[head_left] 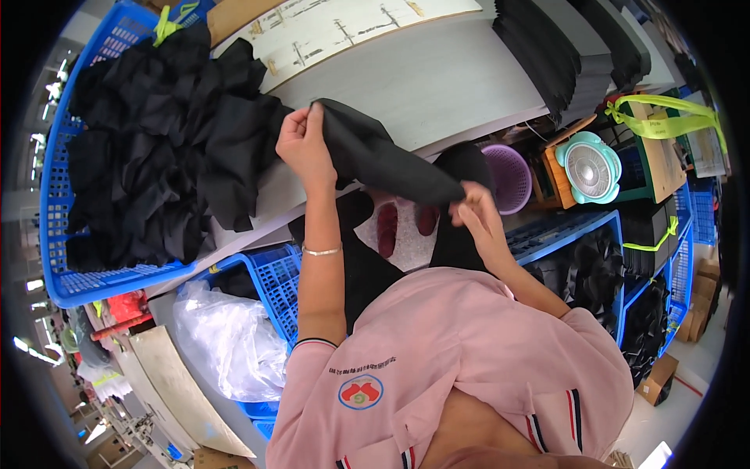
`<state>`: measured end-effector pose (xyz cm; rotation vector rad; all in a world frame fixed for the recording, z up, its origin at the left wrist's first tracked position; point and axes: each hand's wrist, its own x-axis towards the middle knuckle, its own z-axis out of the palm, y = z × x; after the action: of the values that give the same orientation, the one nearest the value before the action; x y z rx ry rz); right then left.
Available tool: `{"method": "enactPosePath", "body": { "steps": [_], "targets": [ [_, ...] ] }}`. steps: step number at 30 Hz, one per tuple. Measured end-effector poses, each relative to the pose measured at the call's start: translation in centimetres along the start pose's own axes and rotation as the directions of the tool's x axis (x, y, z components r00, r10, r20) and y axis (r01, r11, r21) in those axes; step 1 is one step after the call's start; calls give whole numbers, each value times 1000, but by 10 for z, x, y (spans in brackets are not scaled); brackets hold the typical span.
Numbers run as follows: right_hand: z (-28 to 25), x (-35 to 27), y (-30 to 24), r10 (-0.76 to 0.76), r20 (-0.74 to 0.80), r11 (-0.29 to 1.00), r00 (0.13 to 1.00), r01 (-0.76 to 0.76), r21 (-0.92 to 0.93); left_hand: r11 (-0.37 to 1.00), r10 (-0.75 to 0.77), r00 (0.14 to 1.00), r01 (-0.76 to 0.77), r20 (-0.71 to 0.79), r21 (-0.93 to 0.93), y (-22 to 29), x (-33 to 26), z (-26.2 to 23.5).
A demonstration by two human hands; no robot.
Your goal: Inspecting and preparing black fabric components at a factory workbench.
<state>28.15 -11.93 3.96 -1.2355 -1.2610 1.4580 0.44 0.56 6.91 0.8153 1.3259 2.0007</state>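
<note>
Nearest you was your pink shirt point(469, 344), soft knit with a round red badge on the chest and striped trim at the cuffs. Your right hand point(478, 213) pinched the lower end of a black cloth point(383, 160), fingers closed on it; your left hand point(303, 144), a thin silver bangle point(322, 251) on its wrist, gripped the upper end tight. The cloth was matte and limp, folded into a long band stretched between both hands over the front edge of the worktop point(437, 86).

The worktop was pale grey and smooth. At its left sat a blue mesh basket point(55, 195) heaped with crumpled black cloth pieces point(156, 148). Flat stacks of black fabric point(547, 47) lay at its far right, and a long pale card with small printed marks point(344, 27) at its far edge.

Below the worktop were blue crates point(273, 281), a clear plastic bag point(226, 336), a purple basket point(508, 176), a teal fan point(591, 167), and yellow-green straps point(664, 117) tying bundles.
</note>
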Motion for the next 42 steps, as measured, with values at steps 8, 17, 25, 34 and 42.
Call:
{"method": "enactPosePath", "body": {
  "steps": [8, 17, 25, 34, 42],
  "targets": [
    [57, 74, -78, -770, -183, 471, 611, 352, -809, 980, 23, 972, -68, 233, 187, 21, -81, 39],
    [25, 99, -55, -51, -22, 992, 998, 48, -114, 957, -63, 900, -68, 432, 282, 40, -82, 14],
    [24, 63, -62, 210, 394, 757, 895, -404, 513, 581, -415, 639, 734, 647, -352, 28, -65, -42],
    [65, 99, -12, 211, 349, 946, 913, -280, 163, 255, -498, 228, 961, 837, -110, 5, -154, -30],
    [100, 26, 78, 167, 582, 984, 796, -173, -46, 348, -538, 320, 927, 780, -141, 20, -123, 28]
  ]
}}
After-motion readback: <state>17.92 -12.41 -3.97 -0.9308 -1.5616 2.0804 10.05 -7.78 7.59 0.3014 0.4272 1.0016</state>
